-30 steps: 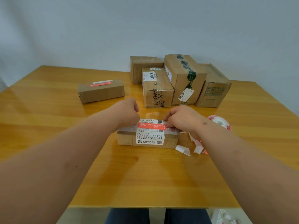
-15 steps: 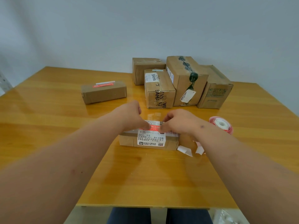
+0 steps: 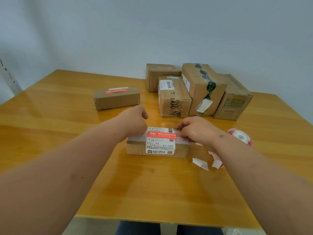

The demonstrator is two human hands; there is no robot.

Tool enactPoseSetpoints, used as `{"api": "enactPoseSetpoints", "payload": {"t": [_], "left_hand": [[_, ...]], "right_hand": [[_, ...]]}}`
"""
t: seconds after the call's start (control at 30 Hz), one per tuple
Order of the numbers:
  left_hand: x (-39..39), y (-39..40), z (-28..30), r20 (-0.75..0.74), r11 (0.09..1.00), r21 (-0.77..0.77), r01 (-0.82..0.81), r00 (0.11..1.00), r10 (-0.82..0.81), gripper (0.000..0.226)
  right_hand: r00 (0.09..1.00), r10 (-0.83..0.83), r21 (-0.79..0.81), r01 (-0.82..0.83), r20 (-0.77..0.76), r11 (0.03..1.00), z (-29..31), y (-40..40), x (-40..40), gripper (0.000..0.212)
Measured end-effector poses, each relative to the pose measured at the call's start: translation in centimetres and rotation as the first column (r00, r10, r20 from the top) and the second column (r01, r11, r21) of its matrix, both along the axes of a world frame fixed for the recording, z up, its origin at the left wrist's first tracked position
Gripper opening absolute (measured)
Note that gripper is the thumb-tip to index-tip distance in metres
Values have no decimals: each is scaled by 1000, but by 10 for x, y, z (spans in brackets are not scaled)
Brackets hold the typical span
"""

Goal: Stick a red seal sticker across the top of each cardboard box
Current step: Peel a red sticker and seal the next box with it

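Observation:
A low cardboard box (image 3: 135,148) with a white shipping label lies in the middle of the table. A red seal sticker (image 3: 160,135) runs across its top. My left hand (image 3: 135,121) is curled, with its fingertips pressing on the sticker's left end. My right hand (image 3: 194,129) is curled too and presses on the sticker's right end. A roll of red stickers (image 3: 240,137) lies on the table just right of my right wrist.
A long box (image 3: 116,99) bearing a red sticker lies at the back left. Several bigger cardboard boxes (image 3: 203,89) stand grouped at the back against the wall. White backing scraps (image 3: 200,163) lie right of the middle box. The table's front edge (image 3: 152,220) is close to me.
Both hands came together at the sticker's middle half a second ago and have now slid apart to its two ends. The camera shifted slightly.

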State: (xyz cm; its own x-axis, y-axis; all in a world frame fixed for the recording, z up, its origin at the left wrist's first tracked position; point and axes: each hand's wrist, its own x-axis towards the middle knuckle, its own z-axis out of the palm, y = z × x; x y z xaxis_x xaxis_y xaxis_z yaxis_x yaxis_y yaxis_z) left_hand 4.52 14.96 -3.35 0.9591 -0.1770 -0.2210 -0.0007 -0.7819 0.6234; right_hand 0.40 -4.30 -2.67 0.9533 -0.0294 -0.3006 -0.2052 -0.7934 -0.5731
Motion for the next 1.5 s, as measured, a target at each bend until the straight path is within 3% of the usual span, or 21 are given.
{"api": "enactPoseSetpoints", "payload": {"t": [0.07, 0.1, 0.2, 0.27, 0.5, 0.6, 0.7, 0.8, 0.9, 1.03, 1.23, 1.4, 1.5], "left_hand": [[-2, 11, 5, -53, 999, 13, 43, 998, -42, 41], [-4, 15, 7, -90, 993, 67, 93, 992, -87, 54], [-6, 26, 13, -148, 887, 386, 255, 966, -213, 89], [-3, 33, 14, -116, 835, 486, 260, 965, -233, 85], [34, 72, 14, 106, 825, 564, 21, 990, -97, 69], [49, 75, 6, 224, 826, 554, -104, 974, -27, 54], [58, 67, -4, 340, 860, 490, -142, 940, -39, 62], [57, 46, -9, 425, 884, 445, -147, 903, -63, 71], [53, 24, -13, 471, 931, 354, -89, 877, -95, 61], [47, -1, -15, 450, 981, 194, 29, 886, -115, 56], [30, -18, 2, 466, 997, 59, 45, 882, -68, 45], [7, -24, 14, 454, 992, 109, 65, 884, -108, 47], [-8, -28, 17, 360, 953, 275, 124, 906, -221, 52]], "right_hand": [[995, 77, 107, -70, -57, 992, -1, 1, -1, 39], [985, 138, 96, -128, -102, 987, -1, 4, -1, 54], [947, 293, -110, -308, -130, 945, -3, 23, 5, 84], [935, 349, -208, -354, -61, 912, -4, 40, 13, 85], [902, 383, -265, -326, 201, 907, -4, 85, 56, 87], [891, 357, -432, -215, 280, 876, -3, 82, 71, 72], [859, 253, -523, 19, 444, 852, -2, 64, 80, 54], [896, 155, -571, 125, 416, 812, -8, 40, 87, 60], [934, 129, -588, 99, 334, 803, -18, 26, 87, 67], [912, 108, -521, 126, 395, 844, -14, 26, 70, 58], [930, 118, -412, 38, 347, 910, 2, 14, 36, 63], [947, 181, -389, -67, 266, 919, 15, 0, 5, 50], [937, 266, -393, -163, 225, 905, 19, -5, -14, 43]]}}
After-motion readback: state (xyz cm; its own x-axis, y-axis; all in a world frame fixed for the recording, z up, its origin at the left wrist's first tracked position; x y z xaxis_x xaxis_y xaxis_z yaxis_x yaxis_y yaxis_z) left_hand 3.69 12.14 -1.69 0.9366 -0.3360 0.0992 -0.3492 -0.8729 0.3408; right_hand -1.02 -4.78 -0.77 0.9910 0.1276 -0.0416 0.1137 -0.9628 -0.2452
